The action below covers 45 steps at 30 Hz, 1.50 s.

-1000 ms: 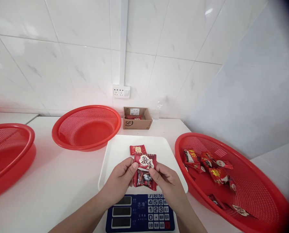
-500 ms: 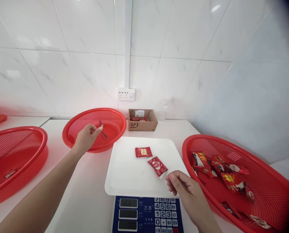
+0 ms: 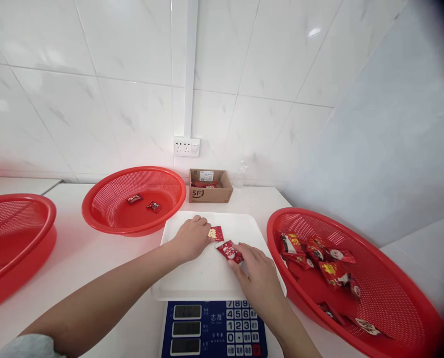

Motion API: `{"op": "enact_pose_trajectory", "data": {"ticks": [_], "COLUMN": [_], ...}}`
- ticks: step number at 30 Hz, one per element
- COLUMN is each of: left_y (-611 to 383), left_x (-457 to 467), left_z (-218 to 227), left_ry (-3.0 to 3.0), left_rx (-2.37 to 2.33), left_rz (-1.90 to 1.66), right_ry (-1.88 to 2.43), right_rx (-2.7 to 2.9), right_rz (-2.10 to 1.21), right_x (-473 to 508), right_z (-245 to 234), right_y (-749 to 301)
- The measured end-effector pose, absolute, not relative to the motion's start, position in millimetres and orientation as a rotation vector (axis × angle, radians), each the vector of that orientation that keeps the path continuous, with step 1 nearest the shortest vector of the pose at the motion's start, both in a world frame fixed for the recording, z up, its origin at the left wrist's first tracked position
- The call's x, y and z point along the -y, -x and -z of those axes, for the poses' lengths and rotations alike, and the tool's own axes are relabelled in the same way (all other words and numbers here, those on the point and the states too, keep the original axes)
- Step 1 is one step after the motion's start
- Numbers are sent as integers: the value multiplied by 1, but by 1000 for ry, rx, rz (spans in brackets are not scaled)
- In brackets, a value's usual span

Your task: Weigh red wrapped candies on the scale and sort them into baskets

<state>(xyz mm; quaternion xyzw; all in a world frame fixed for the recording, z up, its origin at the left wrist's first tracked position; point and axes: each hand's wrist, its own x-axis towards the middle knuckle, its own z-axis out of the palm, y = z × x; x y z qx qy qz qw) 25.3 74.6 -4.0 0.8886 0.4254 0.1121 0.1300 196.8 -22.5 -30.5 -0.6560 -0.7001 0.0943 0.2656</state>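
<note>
Packet pinched in right hand, second packet partly hidden by left hand, left grip unclear

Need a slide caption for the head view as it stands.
Left hand at one red packet, right hand at another, on the white tray of a scale beside a red basket.
</note>
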Motion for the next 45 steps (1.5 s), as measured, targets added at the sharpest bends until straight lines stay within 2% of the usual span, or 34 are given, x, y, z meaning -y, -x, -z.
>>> {"op": "enact_pose_trajectory", "data": {"ticks": [9, 15, 20, 26, 35, 41, 45], "left_y": [-6, 6, 5, 1, -2, 0, 2], "left_x": [-61, -44, -31, -19, -10, -14, -16], "left_z": [-6, -12, -18, -23, -18, -14, -10], "left_ry": [-2189, -1624, -1401, -1450, -1447, -1402, -1395], "left_rx": [-1302, -1067, -866, -809, -908, -813, -803], "left_rz": [-437, -734, -778, -718, -653, -654, -628], "right_ry": [1794, 1621, 1531, 1326, 1359, 1323, 1310], "right_rx": [1843, 1679, 1537, 1412, 1378, 1352, 1417], "right_rz": [-490, -595, -618, -932, -853, -945, -829], "right_x": [25, 25, 22, 23, 28, 28, 28], "right_z": [26, 26, 24, 14, 5, 2, 2], "right_y": [-190, -190, -193, -187, -178, -177, -176]}}
